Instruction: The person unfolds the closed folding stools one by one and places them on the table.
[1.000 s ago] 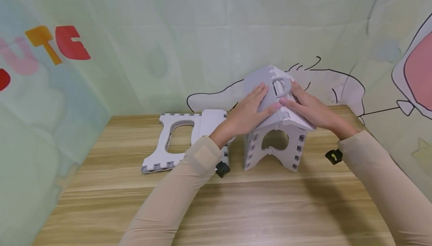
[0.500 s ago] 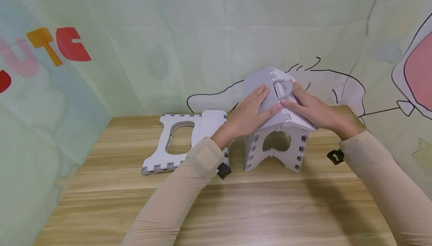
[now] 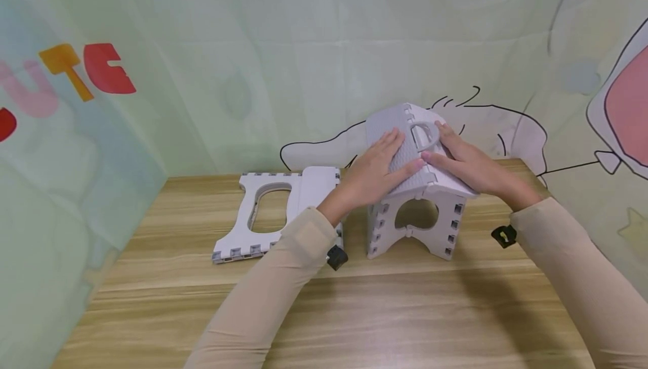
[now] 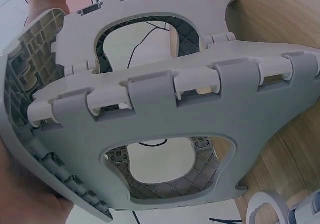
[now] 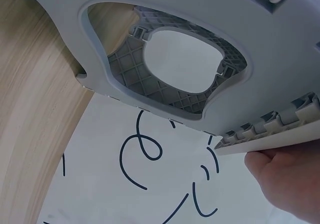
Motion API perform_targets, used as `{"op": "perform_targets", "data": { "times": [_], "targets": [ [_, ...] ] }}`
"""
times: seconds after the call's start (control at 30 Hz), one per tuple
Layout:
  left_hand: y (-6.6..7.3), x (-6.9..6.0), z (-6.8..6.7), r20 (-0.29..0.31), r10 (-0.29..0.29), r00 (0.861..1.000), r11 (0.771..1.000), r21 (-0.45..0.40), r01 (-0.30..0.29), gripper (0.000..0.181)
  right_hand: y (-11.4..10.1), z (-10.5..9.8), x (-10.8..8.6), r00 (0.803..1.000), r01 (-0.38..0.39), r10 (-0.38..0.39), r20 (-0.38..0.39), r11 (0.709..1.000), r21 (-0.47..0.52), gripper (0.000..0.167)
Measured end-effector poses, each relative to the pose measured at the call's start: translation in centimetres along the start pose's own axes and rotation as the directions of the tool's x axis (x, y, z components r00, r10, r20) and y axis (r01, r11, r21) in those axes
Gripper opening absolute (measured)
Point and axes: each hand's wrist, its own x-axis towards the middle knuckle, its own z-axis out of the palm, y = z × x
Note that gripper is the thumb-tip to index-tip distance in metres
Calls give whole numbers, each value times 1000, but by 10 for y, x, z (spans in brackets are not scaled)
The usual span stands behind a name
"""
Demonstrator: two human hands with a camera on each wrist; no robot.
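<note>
A partly unfolded plastic step stool (image 3: 387, 124) stands upright on the table, its two top halves sloping from a raised middle seam like a roof. My left hand (image 3: 372, 172) lies with extended fingers on the grey textured left half. On the white right half rests my right hand (image 3: 468, 166), its thumb near the seam and its fingers beside the grey loop handle (image 3: 430, 137). From the left wrist, the stool's hinged side panel (image 4: 170, 124) fills the view, with my left hand (image 4: 30, 194) at the lower left. The right wrist view shows my right hand (image 5: 287, 179) against the top's outer face.
A second stool (image 3: 316, 183), folded flat, lies left of the standing one, partly behind my left forearm. The wooden table (image 3: 354, 313) meets a printed cloth backdrop (image 3: 283, 88) at the back. A black wrist device (image 3: 336, 257) hangs below my left sleeve.
The stool's front side has widened slightly, its right legs edging right. Both hands stay on the sloping top and shift only a little with it.
</note>
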Motion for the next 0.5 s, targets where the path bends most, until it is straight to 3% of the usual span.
{"op": "perform_targets", "data": {
  "times": [0.5],
  "targets": [
    [1,3,2,10,-1,1000,998,55,0,85,2,-2,-2,1000,2,-2,-3,1000,-25,85]
  ]
}}
